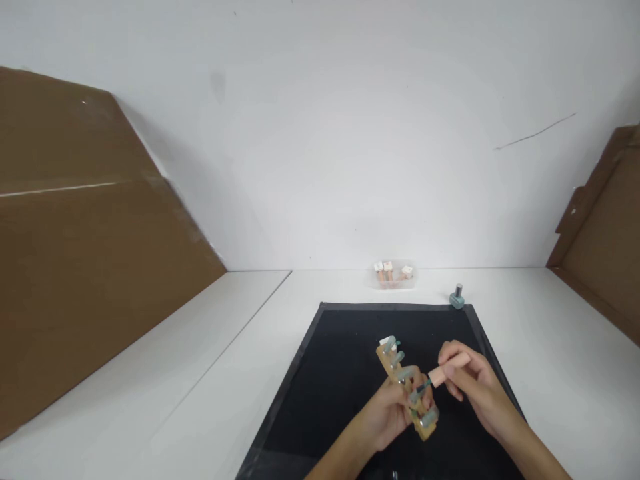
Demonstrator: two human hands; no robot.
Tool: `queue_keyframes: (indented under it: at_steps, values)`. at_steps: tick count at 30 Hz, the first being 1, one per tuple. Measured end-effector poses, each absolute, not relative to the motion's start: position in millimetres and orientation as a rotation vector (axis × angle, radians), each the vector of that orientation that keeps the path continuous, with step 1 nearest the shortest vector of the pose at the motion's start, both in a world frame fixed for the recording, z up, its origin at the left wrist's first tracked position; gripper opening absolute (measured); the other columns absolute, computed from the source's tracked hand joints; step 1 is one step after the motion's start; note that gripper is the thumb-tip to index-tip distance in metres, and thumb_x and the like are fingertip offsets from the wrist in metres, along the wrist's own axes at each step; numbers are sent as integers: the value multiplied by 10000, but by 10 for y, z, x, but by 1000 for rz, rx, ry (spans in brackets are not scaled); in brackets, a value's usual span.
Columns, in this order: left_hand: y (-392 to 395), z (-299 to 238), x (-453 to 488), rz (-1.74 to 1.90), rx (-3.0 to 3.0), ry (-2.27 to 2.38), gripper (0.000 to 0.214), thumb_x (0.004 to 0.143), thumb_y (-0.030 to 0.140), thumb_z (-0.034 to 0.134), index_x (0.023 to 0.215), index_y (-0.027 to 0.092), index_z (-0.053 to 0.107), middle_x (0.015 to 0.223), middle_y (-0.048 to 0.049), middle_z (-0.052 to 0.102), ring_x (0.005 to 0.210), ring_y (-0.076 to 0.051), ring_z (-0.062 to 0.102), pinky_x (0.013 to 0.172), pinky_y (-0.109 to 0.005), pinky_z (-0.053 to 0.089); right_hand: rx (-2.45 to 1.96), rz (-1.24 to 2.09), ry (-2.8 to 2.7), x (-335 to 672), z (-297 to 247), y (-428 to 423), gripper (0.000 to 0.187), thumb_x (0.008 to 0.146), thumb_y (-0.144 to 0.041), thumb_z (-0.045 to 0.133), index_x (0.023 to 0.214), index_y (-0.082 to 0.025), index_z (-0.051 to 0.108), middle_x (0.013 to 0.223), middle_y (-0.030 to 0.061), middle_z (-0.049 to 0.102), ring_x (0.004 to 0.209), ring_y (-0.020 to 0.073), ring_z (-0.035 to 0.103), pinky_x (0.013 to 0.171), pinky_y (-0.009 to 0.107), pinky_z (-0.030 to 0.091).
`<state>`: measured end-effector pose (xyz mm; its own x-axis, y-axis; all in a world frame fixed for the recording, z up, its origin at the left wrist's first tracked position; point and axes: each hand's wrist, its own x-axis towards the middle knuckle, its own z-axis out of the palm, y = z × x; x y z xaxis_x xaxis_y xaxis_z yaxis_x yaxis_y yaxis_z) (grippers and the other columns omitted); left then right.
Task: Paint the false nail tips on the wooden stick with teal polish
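Observation:
My left hand (386,412) is closed around a narrow wooden nail-tip stand (424,430), held tilted above the black mat. A row of grey-green false nails (429,417) sticks up along it. In my right hand (477,387), a nail polish brush (451,369) is pinched by its peach handle. Its dark bristle end touches or nearly touches one of the false nails (417,393) towards the near end; I cannot tell which. A small white piece (385,342) shows at the stand's far end. My left fingers are partly hidden behind the stand.
A grey-green bottle with a narrow upright neck (457,297) stands at the black mat's (350,333) far right corner. Behind the mat, a clear tray (410,283) holds several peach-and-white pieces. Brown cardboard panels (100,267) flank the white table (215,347), and a white wall rises behind.

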<state>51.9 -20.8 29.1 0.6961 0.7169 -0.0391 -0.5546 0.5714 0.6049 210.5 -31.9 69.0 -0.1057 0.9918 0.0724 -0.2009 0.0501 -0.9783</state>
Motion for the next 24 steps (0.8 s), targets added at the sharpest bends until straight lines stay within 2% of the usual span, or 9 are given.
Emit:
queue_keyframes:
  at_steps: [24]
  values:
    - [-200,243,506,743,607,259,156,563,132,550,689,155,461,637,-9,542,594,-131,533,595,-261,363,-1071,1219,-1145,2067,712,-306,209,690,-361,661,658,-185,553,536,-48,455,413,78,355,386,196,285]
